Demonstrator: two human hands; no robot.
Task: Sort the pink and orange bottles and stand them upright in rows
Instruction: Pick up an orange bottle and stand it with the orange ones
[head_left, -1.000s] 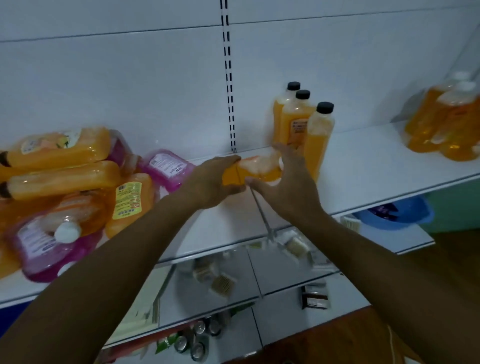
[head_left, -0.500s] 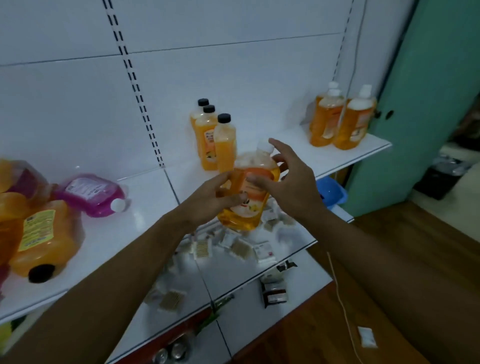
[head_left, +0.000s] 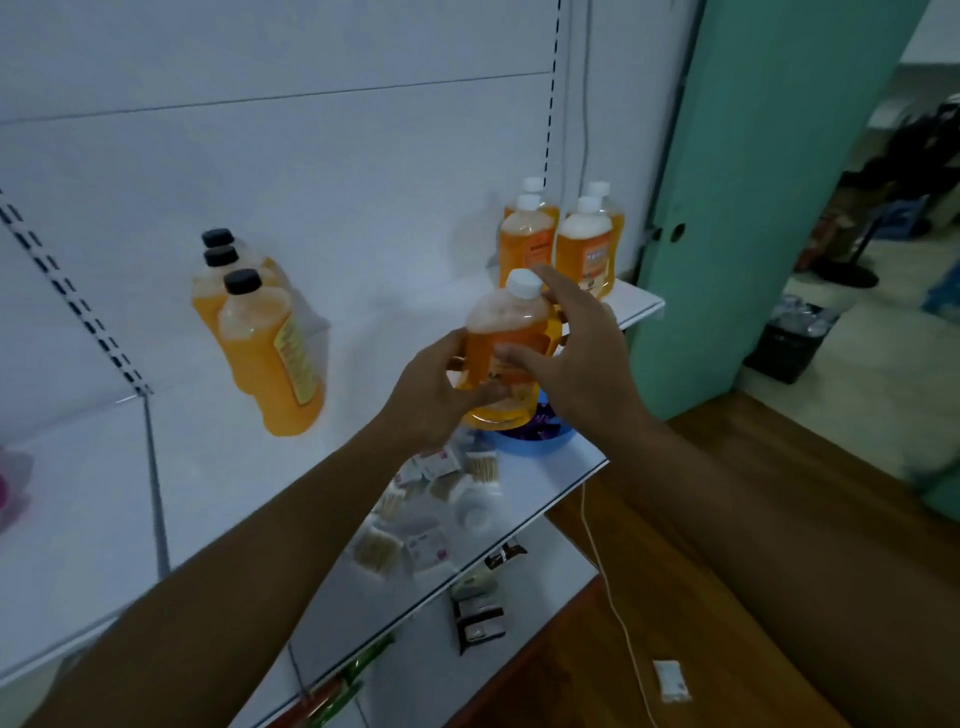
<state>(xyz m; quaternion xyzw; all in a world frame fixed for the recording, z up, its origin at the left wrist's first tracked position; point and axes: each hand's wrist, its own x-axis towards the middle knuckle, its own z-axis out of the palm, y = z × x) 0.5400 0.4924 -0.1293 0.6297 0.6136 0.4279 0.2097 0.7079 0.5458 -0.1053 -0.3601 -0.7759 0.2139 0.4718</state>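
A white shelf (head_left: 363, 415) runs along a white slotted back panel, with a teal door (head_left: 769, 197) closing off the right and a wooden floor below. Since a second ago our view has swung right, away from the heap of lying bottles, and the white-capped orange bottle (head_left: 506, 353) we took from it has been turned from lying flat to upright in the air, so it is now ready to join a row. It hangs above the shelf's front edge, between the three black-capped orange bottles (head_left: 260, 332) standing to the left and the four white-capped orange bottles (head_left: 563, 239) standing at the far right end, which look like its proper group. Our left hand (head_left: 436, 395) grips the bottle's lower body, fingers curled round it. Our right hand (head_left: 576, 348) lies against the bottle's right side with fingers spread and fairly straight, steadying rather than clasping. Both forearms reach forward and slightly right. A lower shelf (head_left: 561, 467) carries small packets (head_left: 431, 478) and a blue bowl (head_left: 535, 441).
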